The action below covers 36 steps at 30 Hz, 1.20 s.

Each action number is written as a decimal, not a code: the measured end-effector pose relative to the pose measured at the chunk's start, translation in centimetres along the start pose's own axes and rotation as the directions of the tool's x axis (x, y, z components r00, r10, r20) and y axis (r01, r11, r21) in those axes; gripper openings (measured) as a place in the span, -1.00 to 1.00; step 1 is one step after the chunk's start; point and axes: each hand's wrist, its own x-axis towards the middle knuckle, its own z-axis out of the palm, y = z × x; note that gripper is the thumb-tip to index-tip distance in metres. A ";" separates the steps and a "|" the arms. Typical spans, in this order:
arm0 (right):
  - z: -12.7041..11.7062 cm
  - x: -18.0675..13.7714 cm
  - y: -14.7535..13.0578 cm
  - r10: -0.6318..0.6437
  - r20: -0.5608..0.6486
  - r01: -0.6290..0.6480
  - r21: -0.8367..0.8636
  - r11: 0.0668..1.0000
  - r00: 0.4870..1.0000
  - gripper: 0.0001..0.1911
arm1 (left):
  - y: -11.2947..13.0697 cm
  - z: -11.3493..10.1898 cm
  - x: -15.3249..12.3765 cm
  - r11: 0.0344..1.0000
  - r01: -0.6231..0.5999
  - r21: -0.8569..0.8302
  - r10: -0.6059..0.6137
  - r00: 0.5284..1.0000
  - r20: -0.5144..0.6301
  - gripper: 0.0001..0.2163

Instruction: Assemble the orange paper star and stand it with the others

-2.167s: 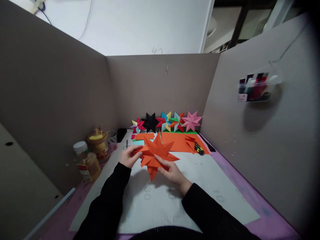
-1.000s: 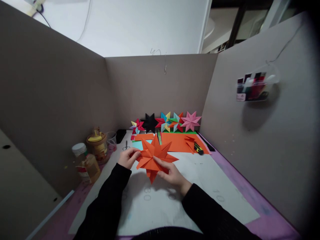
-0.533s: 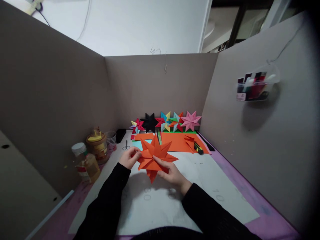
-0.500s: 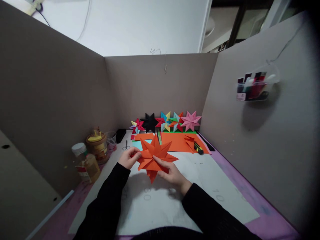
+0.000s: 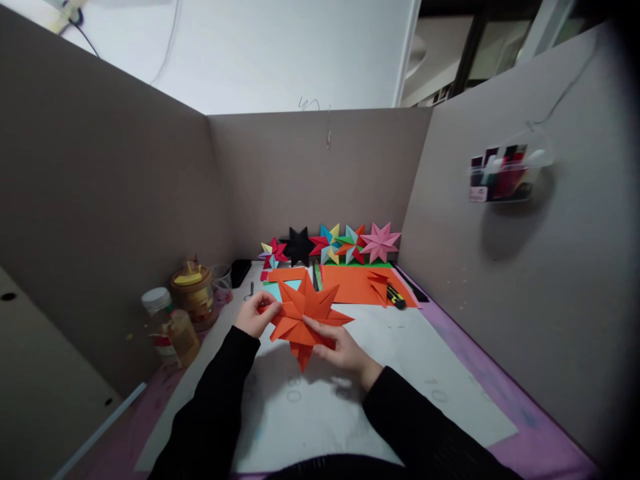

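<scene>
Left hand (image 5: 255, 315) pinching orange star (image 5: 313, 305) by left edge; right hand (image 5: 346, 349) gripping its lower right. Cutter (image 5: 397, 298) beyond right hand.

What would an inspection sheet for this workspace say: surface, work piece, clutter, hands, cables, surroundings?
Surface: white sheet with faint written numbers, over a purple tabletop.
Work piece: orange paper star, held in both hands.
Clutter: utility knife by the orange sheet, blade state unclear; scissors partly hidden; bottle and plastic cup at left.
Hands: left hand pinches the star's left side; right hand grips its lower right.
Cables: dark cable, upper left.
Surroundings: grey panels on three sides; five paper stars along the back.
</scene>
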 end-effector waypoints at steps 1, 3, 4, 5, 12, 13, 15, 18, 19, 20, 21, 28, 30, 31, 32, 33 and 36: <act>0.0 0.0 0.0 -0.001 0.002 0.001 0.004 1.000 1.000 -0.44 | 0.1 0.0 0.0 1.000 -0.014 0.008 0.014 1.000 -0.006 -0.78; 0.0 0.0 0.0 -0.002 0.006 0.002 0.013 1.000 1.000 -0.44 | 0.3 0.1 -0.1 0.999 -0.023 0.033 0.022 0.999 0.028 -0.77; 0.0 0.0 -0.1 -0.004 0.009 0.003 0.019 1.000 1.000 -0.44 | 0.5 0.1 -0.2 0.999 -0.015 0.049 0.013 0.999 0.052 -0.76; 0.1 0.0 -0.1 -0.004 0.011 0.004 0.025 1.000 1.000 -0.44 | 0.6 0.1 -0.2 0.998 0.000 0.063 -0.005 0.998 0.070 -0.75; 0.2 0.0 -0.4 0.014 0.011 -0.015 0.029 0.999 1.000 -0.43 | 0.5 0.3 -0.3 0.988 0.025 0.152 -0.034 0.997 0.063 -0.69; 0.2 0.0 -0.3 0.016 0.013 -0.017 0.028 0.999 1.000 -0.44 | 0.4 0.4 -0.3 0.986 0.008 0.166 -0.018 0.998 0.060 -0.67; 0.2 0.0 -0.2 0.016 0.009 -0.016 0.022 1.000 1.000 -0.44 | 0.4 0.6 -0.3 0.988 0.001 0.156 -0.009 0.999 0.053 -0.68; 0.1 0.0 0.1 0.022 -0.027 -0.022 0.013 1.000 0.999 -0.45 | 0.5 0.9 -0.3 0.996 0.088 -0.031 -0.089 0.996 -0.018 -0.75; 0.0 0.0 0.2 0.028 -0.048 -0.027 0.013 1.000 0.998 -0.45 | 0.5 0.9 -0.3 0.984 0.123 -0.128 -0.130 0.991 -0.044 -0.73; 0.0 0.0 0.3 0.033 -0.071 -0.032 0.013 0.999 0.997 -0.45 | 0.5 0.8 -0.3 0.964 0.153 -0.219 -0.171 0.983 -0.062 -0.70; -0.1 0.0 0.4 0.036 -0.090 -0.035 0.014 0.999 0.995 -0.44 | 0.5 0.7 -0.3 0.939 0.178 -0.295 -0.206 0.976 -0.069 -0.69; 0.0 0.2 0.3 0.025 -0.102 -0.022 0.028 0.999 0.995 -0.44 | 0.0 0.5 -0.1 0.868 0.287 -0.406 -0.324 0.946 -0.024 -0.70; 0.0 0.2 0.2 0.020 -0.092 -0.018 0.026 1.000 0.996 -0.44 | 0.0 0.6 -0.1 0.867 0.280 -0.413 -0.318 0.948 -0.025 -0.70; 0.0 0.2 0.2 0.018 -0.087 -0.016 0.022 1.000 0.996 -0.43 | 0.0 0.7 -0.1 0.867 0.276 -0.416 -0.314 0.949 -0.025 -0.70; 0.0 0.2 0.3 0.017 -0.082 -0.015 0.019 1.000 0.996 -0.43 | -0.1 0.7 -0.1 0.866 0.274 -0.419 -0.312 0.950 -0.024 -0.70; -0.1 0.2 0.3 0.017 -0.077 -0.016 0.016 1.000 0.997 -0.43 | -0.1 0.6 -0.1 0.866 0.274 -0.419 -0.311 0.950 -0.021 -0.70; -0.1 0.2 0.3 0.018 -0.072 -0.017 0.011 1.000 0.997 -0.43 | -0.3 0.6 0.0 0.887 0.265 -0.377 -0.296 0.955 -0.026 -0.71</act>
